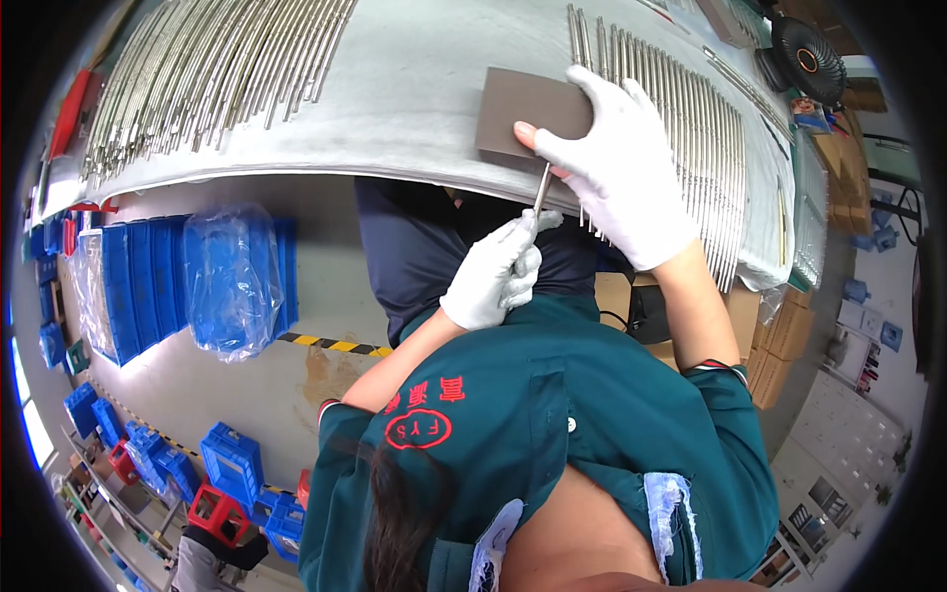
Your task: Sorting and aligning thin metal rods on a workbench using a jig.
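My left hand [498, 268], in a white glove, is closed around a thin metal rod [543, 187] in front of my body. The rod slants up toward my other hand, and its far end is hidden there. My right hand [623, 158], gloved with a bare thumb tip, grips a flat grey-brown abrasive sheet [528, 111] between thumb and fingers. This rectangular piece lies over the table's near edge. Whether the rod touches its underside is hidden.
Rows of metal rods lie on the pale-covered table [414, 89], one group [217, 64] at left and another [691, 128] at right. A black fan [807, 61] stands at the far right. Blue crates [138, 281], partly plastic-wrapped, stand on the floor at left; cardboard boxes [784, 335] are at right.
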Demonstrator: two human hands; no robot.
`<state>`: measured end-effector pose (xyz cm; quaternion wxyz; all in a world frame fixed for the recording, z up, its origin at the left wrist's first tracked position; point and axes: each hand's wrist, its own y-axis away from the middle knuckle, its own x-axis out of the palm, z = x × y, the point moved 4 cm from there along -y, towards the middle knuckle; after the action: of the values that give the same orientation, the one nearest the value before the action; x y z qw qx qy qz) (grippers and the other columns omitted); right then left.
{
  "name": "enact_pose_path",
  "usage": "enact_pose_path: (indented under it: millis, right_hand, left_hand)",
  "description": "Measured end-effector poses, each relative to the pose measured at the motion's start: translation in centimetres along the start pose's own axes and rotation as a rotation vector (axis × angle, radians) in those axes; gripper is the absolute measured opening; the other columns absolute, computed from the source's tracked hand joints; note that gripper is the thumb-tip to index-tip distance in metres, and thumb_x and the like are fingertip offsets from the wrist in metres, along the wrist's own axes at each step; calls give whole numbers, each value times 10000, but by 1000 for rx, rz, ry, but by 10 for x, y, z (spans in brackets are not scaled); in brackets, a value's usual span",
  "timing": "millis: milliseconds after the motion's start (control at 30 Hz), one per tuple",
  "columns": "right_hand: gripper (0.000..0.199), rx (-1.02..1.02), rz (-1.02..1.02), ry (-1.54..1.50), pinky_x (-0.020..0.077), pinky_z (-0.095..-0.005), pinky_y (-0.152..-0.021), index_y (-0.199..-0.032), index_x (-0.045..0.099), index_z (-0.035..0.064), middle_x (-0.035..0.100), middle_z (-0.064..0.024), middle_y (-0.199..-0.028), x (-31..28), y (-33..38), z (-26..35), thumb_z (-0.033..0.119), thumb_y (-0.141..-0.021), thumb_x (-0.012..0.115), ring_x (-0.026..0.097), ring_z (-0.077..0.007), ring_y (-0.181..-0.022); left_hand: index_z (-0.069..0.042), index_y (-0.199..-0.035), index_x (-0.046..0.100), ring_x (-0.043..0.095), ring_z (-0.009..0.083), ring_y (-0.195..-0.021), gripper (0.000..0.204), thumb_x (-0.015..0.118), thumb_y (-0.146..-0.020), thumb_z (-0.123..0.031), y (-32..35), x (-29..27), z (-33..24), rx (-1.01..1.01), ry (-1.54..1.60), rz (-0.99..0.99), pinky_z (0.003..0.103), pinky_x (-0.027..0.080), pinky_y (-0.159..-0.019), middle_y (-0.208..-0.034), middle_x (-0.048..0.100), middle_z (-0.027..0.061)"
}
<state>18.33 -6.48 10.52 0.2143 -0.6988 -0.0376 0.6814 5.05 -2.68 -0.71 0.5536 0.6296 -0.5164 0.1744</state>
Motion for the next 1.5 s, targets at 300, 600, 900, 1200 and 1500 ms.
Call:
enact_pose_path:
  millis: [300,600,900,1200,1500]
  right_hand:
    - [489,37,143,-28,391,-419,-932,-1125,625,258,519,-194,-1190,-10,8,-12,123,-662,708,513,-330,-1081]
    - [555,125,129,-11,411,-414,-902,-1113,636,259,501,-190,-1218,-35,48,-52,32,-613,715,513,-351,-1049]
    - [480,-11,25,7,384,-428,-939,-1106,633,270,516,-192,-1195,-3,5,-6,128,-653,704,521,-306,-1077]
    - [468,12,106,-22,343,-464,-1000,-1108,621,295,500,-182,-1226,-4,4,-8,129,-677,698,497,-331,-1127]
    - [490,86,139,11,408,-407,-895,-1080,649,261,509,-181,-1214,-38,40,-42,79,-629,709,525,-327,-1046]
  left_hand:
    - [-5,-1095,529,243,1,-406,465,448,-945,-438,-1,1,-3,-39,-85,41,166,201,-354,-553,290,-82]
    - [-76,-820,502,223,15,-393,362,440,-955,-407,-2,-3,2,-5,33,83,180,189,-344,-533,267,-79]
    - [-72,-862,510,233,16,-396,339,469,-942,-399,-2,-1,2,-7,-4,38,177,193,-341,-541,275,-76]
    - [-24,-945,517,234,14,-393,415,413,-960,-425,-2,3,-1,-9,-80,74,178,203,-340,-540,290,-67]
    - [-32,-1023,501,208,25,-377,469,393,-945,-482,-4,1,3,-37,16,27,181,187,-332,-524,245,-76]
